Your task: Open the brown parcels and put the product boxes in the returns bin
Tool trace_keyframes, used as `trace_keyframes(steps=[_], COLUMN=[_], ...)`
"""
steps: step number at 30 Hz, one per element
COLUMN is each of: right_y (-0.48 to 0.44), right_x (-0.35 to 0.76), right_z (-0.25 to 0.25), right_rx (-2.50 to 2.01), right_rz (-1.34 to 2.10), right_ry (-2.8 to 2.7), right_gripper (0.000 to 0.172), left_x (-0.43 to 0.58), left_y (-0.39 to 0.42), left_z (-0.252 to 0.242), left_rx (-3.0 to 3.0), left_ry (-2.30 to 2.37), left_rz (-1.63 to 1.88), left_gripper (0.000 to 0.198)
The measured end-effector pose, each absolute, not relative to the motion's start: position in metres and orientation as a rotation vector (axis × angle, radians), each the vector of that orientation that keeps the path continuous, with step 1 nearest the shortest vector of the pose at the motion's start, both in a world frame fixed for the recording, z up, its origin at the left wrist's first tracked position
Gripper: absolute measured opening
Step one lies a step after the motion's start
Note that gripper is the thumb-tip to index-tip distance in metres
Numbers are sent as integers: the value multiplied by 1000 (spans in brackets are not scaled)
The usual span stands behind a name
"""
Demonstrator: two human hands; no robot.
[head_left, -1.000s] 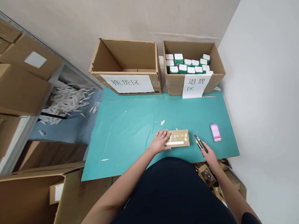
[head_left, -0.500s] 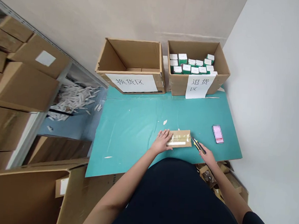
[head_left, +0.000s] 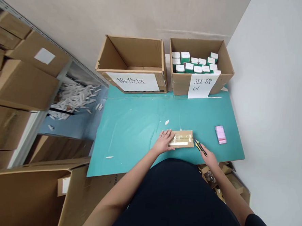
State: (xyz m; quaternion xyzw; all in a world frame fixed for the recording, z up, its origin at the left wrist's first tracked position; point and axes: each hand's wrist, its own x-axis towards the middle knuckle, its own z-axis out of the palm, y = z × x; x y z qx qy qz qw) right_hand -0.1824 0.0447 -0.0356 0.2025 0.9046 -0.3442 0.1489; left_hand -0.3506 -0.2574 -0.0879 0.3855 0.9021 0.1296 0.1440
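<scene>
The left hand [head_left: 164, 142] lies flat, fingers spread, on a tape-wrapped cardboard parcel [head_left: 182, 139] near the near edge of a teal work board [head_left: 131, 132]. The right hand [head_left: 209, 159] closes around a yellow-and-black utility knife [head_left: 200, 147], its blade end just beside the parcel's right end. Farther right lies a pink object [head_left: 220, 134], too blurred to name. Two signed cardboard boxes stand at the board's far edge: the left box [head_left: 132, 54] holds little, the right box [head_left: 180, 84] is filled with green-and-white cartons [head_left: 193, 64]. Left, stacked shipping boxes [head_left: 22, 88] rise beside white scraps [head_left: 75, 100] on a blue floor [head_left: 65, 128]; a pale wall [head_left: 269, 99] runs along the right.
</scene>
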Motion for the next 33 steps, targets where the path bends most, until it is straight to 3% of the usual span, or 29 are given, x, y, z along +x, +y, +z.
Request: trace_keyframes(steps=[7,15,23,30,33], right_y=[51,54,61,70,76], right_x=[-187,-172,-147,-186,-206], right_z=[-27,-40,-46,-93,-119], right_rx=[508,427,842,1171,1196], right_rz=[-882,-1138,-1505,-1557,-1371], right_ry=[2549,2462,2417,2295,2433], right_gripper=[57,51,58,79,73], left_x=[-349,-352,-350,-338,-328], left_y=[-253,-254,-261,-263,-266], left_z=[-83,-89,-93,-87,-84], left_rx=[1076,1046,1089,1167,1182], left_ry=[2611,2614,2584,2610,2610], left_rz=[335,374,413,398,433], left_gripper=[100,100,101,87,74])
